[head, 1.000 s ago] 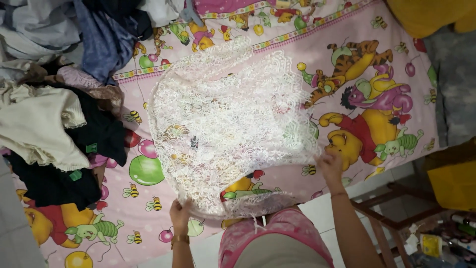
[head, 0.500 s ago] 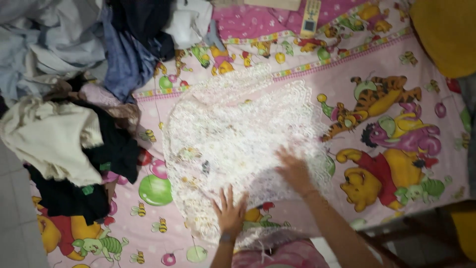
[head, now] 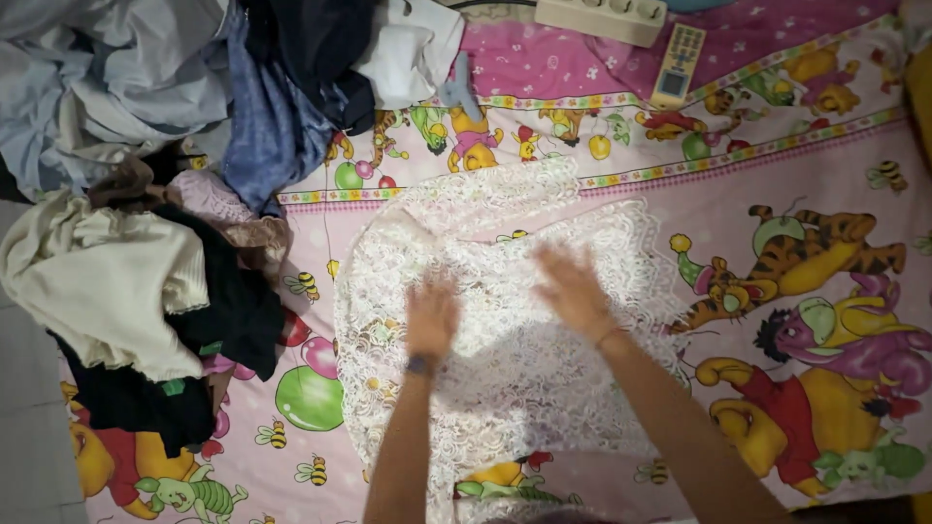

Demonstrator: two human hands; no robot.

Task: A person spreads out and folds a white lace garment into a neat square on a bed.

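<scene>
both hands flat on a white see-through lace garment (head: 505,320) spread out on a pink cartoon-print bedsheet (head: 777,165), roughly in the middle of the bed. left hand (head: 432,315) lies palm down on the lace near its centre, fingers look loosely apart but blurred, gripping nothing. right hand (head: 573,286) is just beside it, a bit further up, palm down too, fingers spread and pressing on the fabric, not pinching it. looks like the smoothing step, flattening the lace before any fold; that is my read from the open palms. next move would call for catching one edge of the lace and keeping the thin material from bunching or snagging. to the left, a heap of unfolded clothes (head: 146,194): cream knit top (head: 107,281), black pieces, blue and grey shirts, touching the lace's left edge or nearly so. a cream remote control (head: 678,52) and a beige power strip (head: 602,15) lie at the top, well apart from the hands.
</scene>
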